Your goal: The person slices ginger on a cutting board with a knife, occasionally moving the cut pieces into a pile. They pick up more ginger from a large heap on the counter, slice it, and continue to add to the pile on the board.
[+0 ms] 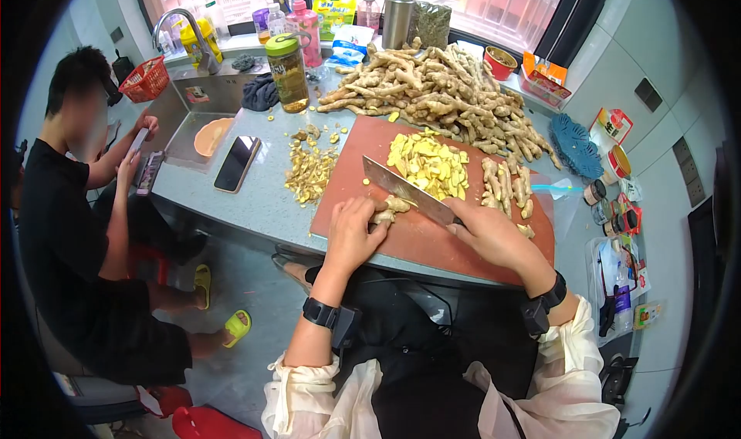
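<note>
My right hand point(482, 229) grips a cleaver point(405, 190) by its handle, the broad blade pointing up and to the left over the board. My left hand point(355, 231) is closed on a piece of ginger point(392, 207), holding it down against the brown cutting board point(347, 173) beside the blade. Behind the blade lies a heap of sliced ginger point(429, 163). Several whole ginger pieces point(505, 184) rest at the board's right side. Ginger scraps point(309, 169) are piled on the counter left of the board.
A large mound of ginger roots point(448, 92) fills the back of the counter. A phone point(238, 163) and a green-lidded bottle point(287, 76) stand left, near the sink point(189, 130). Small jars point(594, 192) line the right edge. A seated person point(69, 207) holds a phone at left.
</note>
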Available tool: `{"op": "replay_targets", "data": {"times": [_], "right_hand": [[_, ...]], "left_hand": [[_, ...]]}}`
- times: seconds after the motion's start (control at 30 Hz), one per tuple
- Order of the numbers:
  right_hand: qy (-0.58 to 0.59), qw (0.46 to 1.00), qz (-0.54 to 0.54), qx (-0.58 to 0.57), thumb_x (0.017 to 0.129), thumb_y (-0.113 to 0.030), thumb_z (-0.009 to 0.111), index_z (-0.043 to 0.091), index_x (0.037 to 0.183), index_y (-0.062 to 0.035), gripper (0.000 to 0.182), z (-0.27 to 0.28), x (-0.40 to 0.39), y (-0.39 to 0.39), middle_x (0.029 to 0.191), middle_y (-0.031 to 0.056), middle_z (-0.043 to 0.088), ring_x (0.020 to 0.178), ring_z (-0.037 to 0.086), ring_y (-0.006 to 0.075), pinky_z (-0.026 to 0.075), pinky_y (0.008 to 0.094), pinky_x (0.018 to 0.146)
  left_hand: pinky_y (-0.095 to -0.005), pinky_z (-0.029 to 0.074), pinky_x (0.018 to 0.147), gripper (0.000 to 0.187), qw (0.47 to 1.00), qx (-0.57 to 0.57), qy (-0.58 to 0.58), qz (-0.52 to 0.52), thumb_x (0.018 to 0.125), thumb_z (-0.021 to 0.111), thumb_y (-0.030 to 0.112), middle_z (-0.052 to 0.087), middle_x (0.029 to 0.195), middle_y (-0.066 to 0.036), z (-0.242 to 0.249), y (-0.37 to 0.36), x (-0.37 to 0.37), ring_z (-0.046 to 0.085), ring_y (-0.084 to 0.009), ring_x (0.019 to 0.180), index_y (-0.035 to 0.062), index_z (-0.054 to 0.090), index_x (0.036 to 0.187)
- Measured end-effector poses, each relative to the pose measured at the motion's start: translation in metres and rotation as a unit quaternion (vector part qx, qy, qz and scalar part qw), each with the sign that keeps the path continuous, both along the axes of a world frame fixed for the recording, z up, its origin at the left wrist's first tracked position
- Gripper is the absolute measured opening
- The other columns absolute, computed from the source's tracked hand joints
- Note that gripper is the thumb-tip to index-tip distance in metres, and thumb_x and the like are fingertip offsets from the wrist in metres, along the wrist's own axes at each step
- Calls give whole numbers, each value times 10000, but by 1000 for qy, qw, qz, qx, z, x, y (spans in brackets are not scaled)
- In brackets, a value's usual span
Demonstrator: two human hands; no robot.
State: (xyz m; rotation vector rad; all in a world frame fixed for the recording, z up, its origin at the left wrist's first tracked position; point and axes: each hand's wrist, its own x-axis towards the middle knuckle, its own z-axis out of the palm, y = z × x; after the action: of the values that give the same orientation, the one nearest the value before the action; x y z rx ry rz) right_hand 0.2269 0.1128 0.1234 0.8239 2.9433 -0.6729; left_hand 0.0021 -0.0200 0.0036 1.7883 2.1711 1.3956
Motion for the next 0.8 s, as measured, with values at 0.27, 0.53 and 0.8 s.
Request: {"op": "replay_targets", "data": {"times": [0.27, 0.53, 0.8], "right_hand": [[-23, 1000, 2, 22, 996, -217, 603, 489, 1116, -12, 263, -9, -13, -3, 919, 272, 676, 905, 662, 486, 512, 579, 795], [8, 1000, 6, 22, 997, -220, 595, 480, 1119, -1, 276, -27, -25, 4, 888, 279, 676, 886, 662, 485, 508, 571, 775], [49, 999, -8, -8, 1005, -244, 606, 489, 1136, -4, 297, -39, -29, 7, 962, 293, 671, 962, 650, 488, 496, 561, 815]], "left_hand": [[-398, 442, 878, 248, 1000, 19, 6, 9, 821, 783, 198, 642, 845, -64, -2, 0, 1, 633, -263, 845, 84, 725, 1033], [-394, 444, 864, 241, 1000, 22, 6, 16, 817, 783, 192, 648, 853, -62, -2, 0, 4, 633, -264, 850, 90, 730, 1029], [-398, 445, 855, 246, 999, 28, 4, 14, 800, 794, 197, 674, 893, -54, -5, -1, 2, 637, -268, 882, 98, 736, 1018]]}}
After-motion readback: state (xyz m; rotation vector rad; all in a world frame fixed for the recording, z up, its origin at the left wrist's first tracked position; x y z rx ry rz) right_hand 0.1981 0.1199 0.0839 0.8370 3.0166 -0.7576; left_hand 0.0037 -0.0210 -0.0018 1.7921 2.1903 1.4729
